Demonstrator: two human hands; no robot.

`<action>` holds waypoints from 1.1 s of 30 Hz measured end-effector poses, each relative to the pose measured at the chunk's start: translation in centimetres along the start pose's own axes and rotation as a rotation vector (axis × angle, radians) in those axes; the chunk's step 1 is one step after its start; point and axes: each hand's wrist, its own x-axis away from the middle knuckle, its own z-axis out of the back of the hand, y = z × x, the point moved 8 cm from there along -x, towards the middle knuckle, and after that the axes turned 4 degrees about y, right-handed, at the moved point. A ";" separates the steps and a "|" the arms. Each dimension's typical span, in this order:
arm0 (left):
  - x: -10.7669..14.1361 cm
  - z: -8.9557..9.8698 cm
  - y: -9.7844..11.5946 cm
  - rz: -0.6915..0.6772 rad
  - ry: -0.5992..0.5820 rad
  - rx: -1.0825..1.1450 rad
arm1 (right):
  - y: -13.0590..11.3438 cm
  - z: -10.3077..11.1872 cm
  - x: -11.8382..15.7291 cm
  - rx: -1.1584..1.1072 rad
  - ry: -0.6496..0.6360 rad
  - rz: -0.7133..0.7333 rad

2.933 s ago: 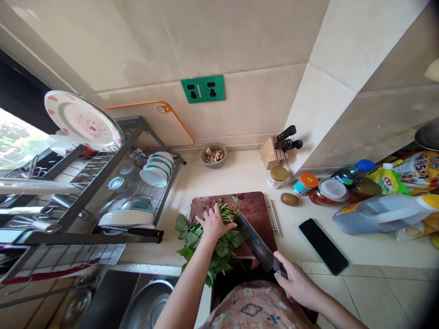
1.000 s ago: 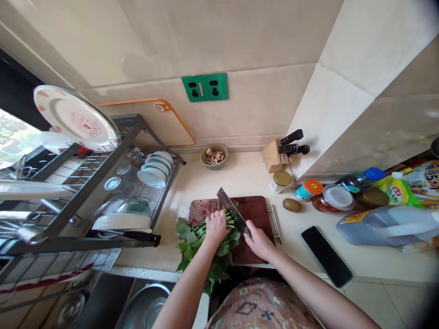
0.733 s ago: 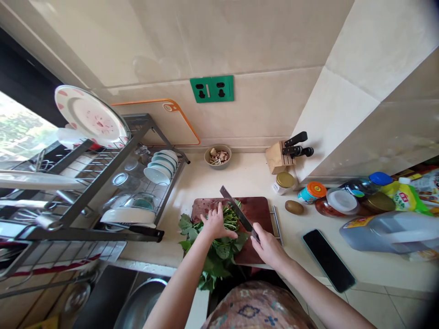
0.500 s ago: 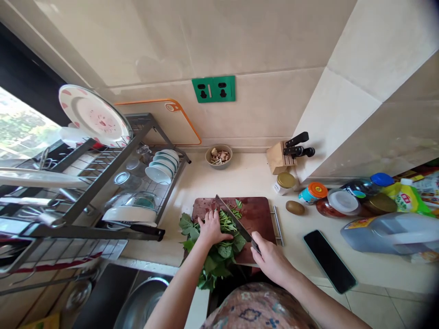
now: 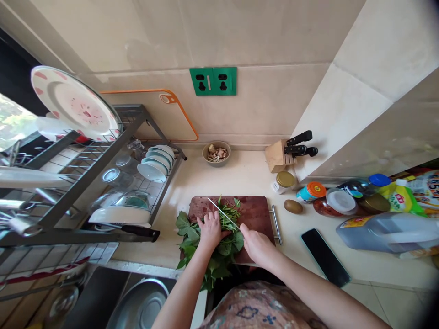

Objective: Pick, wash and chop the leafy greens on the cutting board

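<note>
On the dark reddish-brown cutting board lies a bunch of leafy greens, its leaves hanging over the near edge. My left hand is closed over the stems, pressing them down on the board. My right hand grips a kitchen knife by its handle, which the fingers cover. The blade slants across the stems, just right of my left fingertips, and shows as a thin bright line. Cut green pieces lie to the right of the blade.
Behind the board stand a bowl of chopped food and a knife block. A dish rack fills the left. At right are a brown oval fruit, a phone, jars and a large jug. A metal pan sits lower left.
The knife has shifted left along the stems, and its blade has turned from showing its flat side to nearly edge-on. My right hand moved left with it; my left hand stays on the greens.
</note>
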 end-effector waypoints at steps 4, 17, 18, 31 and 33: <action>0.0 -0.1 0.1 0.002 0.001 0.015 | 0.1 -1.4 -1.8 0.013 -0.023 -0.025; 0.3 0.0 -2.1 0.108 -0.269 0.182 | 3.0 -2.9 -1.3 -0.293 0.175 0.131; 0.4 0.1 -2.2 0.116 -0.267 0.183 | 3.1 -2.4 -1.0 -0.313 0.193 0.143; 1.2 0.3 -1.6 0.157 -0.146 0.135 | 1.1 0.8 3.1 -0.314 0.055 0.092; 1.3 0.4 -1.4 0.154 -0.088 0.106 | 0.8 0.2 2.7 -0.297 0.028 0.081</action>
